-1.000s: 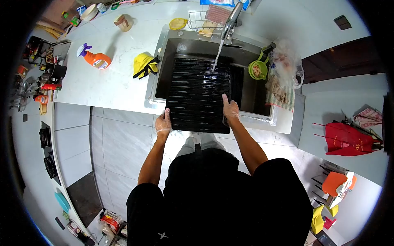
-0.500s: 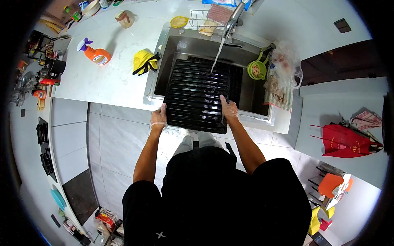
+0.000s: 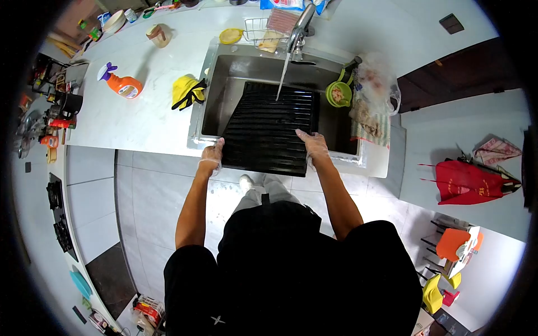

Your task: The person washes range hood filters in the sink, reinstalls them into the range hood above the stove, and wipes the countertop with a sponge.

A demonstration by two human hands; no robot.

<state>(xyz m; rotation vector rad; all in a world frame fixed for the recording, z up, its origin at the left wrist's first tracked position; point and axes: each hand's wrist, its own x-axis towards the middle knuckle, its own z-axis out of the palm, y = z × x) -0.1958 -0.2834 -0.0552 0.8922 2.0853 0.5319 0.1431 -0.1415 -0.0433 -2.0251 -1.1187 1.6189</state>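
A black ridged panel (image 3: 263, 134), wet and slatted, tilts over the front rim of the steel sink (image 3: 197, 124). Its far end lies inside the basin, where a stream of water (image 3: 283, 75) from the faucet (image 3: 301, 31) falls on it. At the panel's near left edge, my left hand (image 3: 211, 155) in a clear plastic glove is closed on it. My gloved right hand (image 3: 315, 148) grips the right edge, thumb on top and the other fingers mostly hidden. Dark slats beside the panel's right edge may belong to a second piece; I cannot tell.
Left of the sink lie yellow-and-black gloves (image 3: 188, 92) and an orange spray bottle (image 3: 122, 84). A green strainer (image 3: 338, 94) hangs at the right basin wall, beside a plastic bag (image 3: 376, 84) and a cloth (image 3: 365, 124). Behind stands a wire rack (image 3: 258, 33).
The panel has changed its tilt between my hands, and the bright reflections on its ridges are gone. The whole view has shifted a little, so the counter and sink appear further left.
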